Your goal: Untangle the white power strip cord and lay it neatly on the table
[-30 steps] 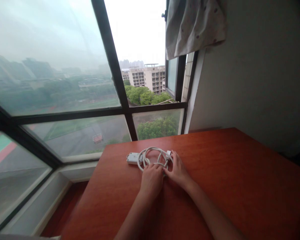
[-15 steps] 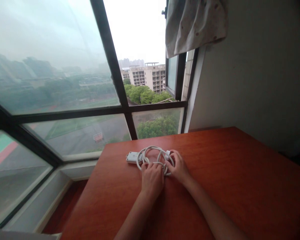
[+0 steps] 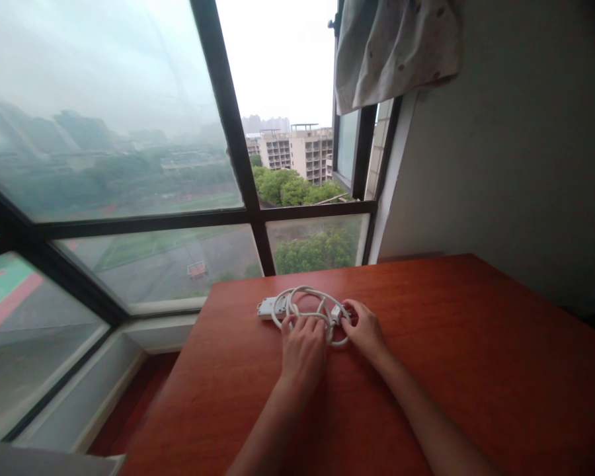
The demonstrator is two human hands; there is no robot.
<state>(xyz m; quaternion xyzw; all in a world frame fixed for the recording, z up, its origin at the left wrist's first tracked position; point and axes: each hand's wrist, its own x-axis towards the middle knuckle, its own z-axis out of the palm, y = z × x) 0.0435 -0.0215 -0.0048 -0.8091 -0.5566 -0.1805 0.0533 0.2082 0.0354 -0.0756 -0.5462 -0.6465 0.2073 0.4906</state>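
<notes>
A white power cord (image 3: 305, 289) lies in loose loops on the wooden table, joined to a white power strip (image 3: 266, 308) at the left of the coil. The cord's white plug (image 3: 336, 313) rests at the right side of the loops. My left hand (image 3: 303, 340) lies over the near side of the coil, fingers curled down onto the cord; its fingertips are partly hidden. Beside the plug, my right hand (image 3: 365, 328) pinches the right edge of the loops between thumb and fingers. Whether it also grips the plug's end is hard to see.
The reddish-brown table (image 3: 426, 344) reaches toward a large window with dark frames (image 3: 178, 221). One sash at the right stands open below a pale spotted curtain (image 3: 396, 59). A grey wall (image 3: 500, 165) borders the table's right side. Left of the table is a low sill (image 3: 163, 335).
The plug has turned and shifted slightly nearer to me, and my right hand has moved a little right of it. My left hand stays on the coil. The whole view has shifted slightly.
</notes>
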